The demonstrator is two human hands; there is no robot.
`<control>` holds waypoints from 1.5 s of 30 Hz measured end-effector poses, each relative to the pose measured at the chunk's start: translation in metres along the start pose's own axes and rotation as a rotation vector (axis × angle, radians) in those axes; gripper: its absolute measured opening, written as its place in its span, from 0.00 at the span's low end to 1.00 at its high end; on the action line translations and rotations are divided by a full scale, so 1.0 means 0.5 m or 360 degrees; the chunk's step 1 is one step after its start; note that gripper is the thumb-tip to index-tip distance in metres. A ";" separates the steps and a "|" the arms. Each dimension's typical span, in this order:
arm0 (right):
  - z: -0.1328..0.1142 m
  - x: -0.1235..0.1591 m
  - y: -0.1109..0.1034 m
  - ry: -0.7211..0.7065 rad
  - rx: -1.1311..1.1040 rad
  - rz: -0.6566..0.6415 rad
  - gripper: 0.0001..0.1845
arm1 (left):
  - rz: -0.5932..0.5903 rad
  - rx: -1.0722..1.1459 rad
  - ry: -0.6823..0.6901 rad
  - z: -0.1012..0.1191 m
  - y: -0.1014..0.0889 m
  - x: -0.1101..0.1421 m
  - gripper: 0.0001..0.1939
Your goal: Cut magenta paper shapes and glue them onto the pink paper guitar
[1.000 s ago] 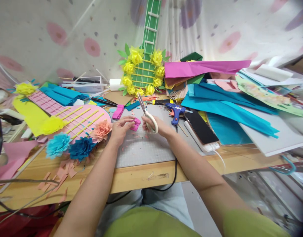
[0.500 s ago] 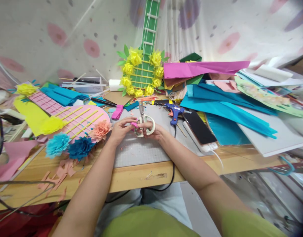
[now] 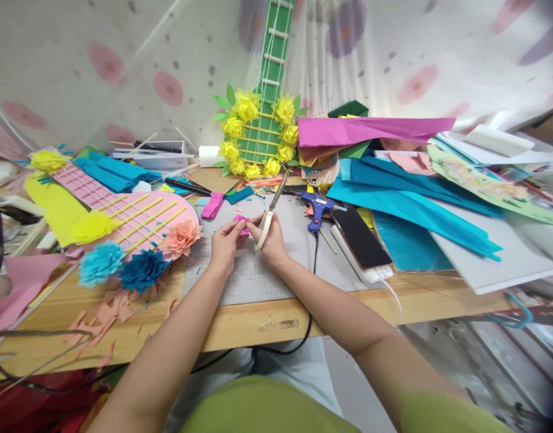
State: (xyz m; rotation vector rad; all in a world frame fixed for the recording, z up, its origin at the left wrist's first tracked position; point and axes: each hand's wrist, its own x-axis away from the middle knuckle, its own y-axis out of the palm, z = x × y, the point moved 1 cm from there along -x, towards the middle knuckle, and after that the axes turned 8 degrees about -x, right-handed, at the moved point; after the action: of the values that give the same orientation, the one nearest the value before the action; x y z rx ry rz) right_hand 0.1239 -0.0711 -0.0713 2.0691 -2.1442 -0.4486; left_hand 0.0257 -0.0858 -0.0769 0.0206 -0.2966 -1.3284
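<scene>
Between my fingertips, over the grey cutting mat (image 3: 253, 282), is a small piece of magenta crepe paper (image 3: 241, 224). My left hand (image 3: 224, 243) pinches it from the left. My right hand (image 3: 272, 243) has its fingertips at the paper's right side and also carries the white-handled scissors (image 3: 268, 219), whose blades point up and away from me. A folded strip of magenta crepe paper (image 3: 212, 205) lies on the mat's far left part, apart from both hands.
A pink paper guitar (image 3: 163, 210) with paper flowers lies left; a green one (image 3: 262, 138) with yellow flowers stands at the back. On the right are a blue glue gun (image 3: 319, 207), a phone (image 3: 361, 237) and blue paper sheets (image 3: 420, 204). A black cord (image 3: 313, 282) crosses the table edge.
The scissors have turned in my right hand, their blades now leaning right and their handles edge-on. Both hands have come closer together at the magenta piece, slightly nearer to me.
</scene>
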 end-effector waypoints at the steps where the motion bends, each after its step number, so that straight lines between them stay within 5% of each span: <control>1: 0.003 0.000 0.000 -0.0015 0.0025 0.0022 0.17 | 0.0025 -0.0002 0.0007 0.001 0.000 0.001 0.16; 9: 0.014 0.005 0.003 -0.0014 0.0062 0.0109 0.17 | 0.0260 -0.0126 0.0280 0.002 0.006 0.006 0.14; 15: 0.014 0.011 0.009 -0.0025 0.0071 0.0065 0.17 | 0.0308 0.0001 0.0200 0.006 0.008 0.006 0.14; 21: 0.022 0.011 0.014 -0.0035 0.0051 0.0024 0.16 | 0.0553 0.0170 0.0319 0.020 -0.006 0.001 0.12; 28: 0.028 0.005 0.005 -0.0062 0.0056 0.0132 0.16 | 0.0068 0.0257 0.0033 0.014 0.008 0.008 0.15; 35: 0.026 0.009 0.008 -0.0078 0.0063 0.0103 0.17 | 0.0133 0.0095 0.0116 0.012 0.006 0.012 0.15; 40: 0.010 -0.004 -0.010 -0.0063 0.0255 -0.0124 0.17 | 0.0232 -0.0094 0.0414 0.014 -0.015 0.001 0.13; 45: -0.071 -0.043 -0.063 -0.0125 0.1108 -0.0597 0.16 | 0.0113 -0.0068 0.0459 0.034 -0.030 0.001 0.12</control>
State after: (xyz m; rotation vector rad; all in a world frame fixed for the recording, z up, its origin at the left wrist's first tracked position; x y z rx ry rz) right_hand 0.1658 -0.0549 -0.0445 2.8752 -2.1534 0.2436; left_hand 0.0077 -0.0876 -0.0632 0.1631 -0.0237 -1.2421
